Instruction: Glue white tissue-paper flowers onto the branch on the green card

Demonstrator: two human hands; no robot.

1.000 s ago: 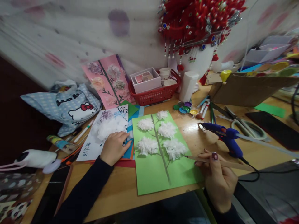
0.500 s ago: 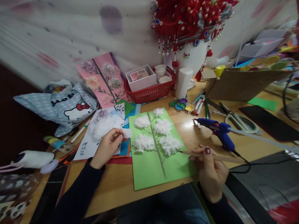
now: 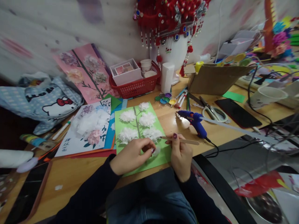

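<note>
My left hand (image 3: 135, 154) is closed in a pinch on a small piece of white tissue paper (image 3: 157, 151), over the lower part of a green sheet (image 3: 161, 155). Between the fingers of my right hand (image 3: 181, 155) is a flat wooden stick (image 3: 187, 141) with a dark pointed tip. The tip is close to a ruffled white paper flower (image 3: 151, 133). Several such flowers sit along a grey painted stem on the green sheet. A pile of white tissue pieces (image 3: 85, 123) lies to the left on a white flower picture (image 3: 64, 146).
A blue hot glue gun (image 3: 195, 121) with its cord rests to the right, near scissors (image 3: 213, 113) and a black phone (image 3: 238, 113). Behind are small paint pots (image 3: 164, 100), a red basket (image 3: 135, 88) and a white roll (image 3: 167, 77). Another phone (image 3: 29, 189) lies at front left.
My left hand has moved right with the white tissue paper, from beside the tissue pile to over the green sheet near the stick's tip. The view has turned to the right.
</note>
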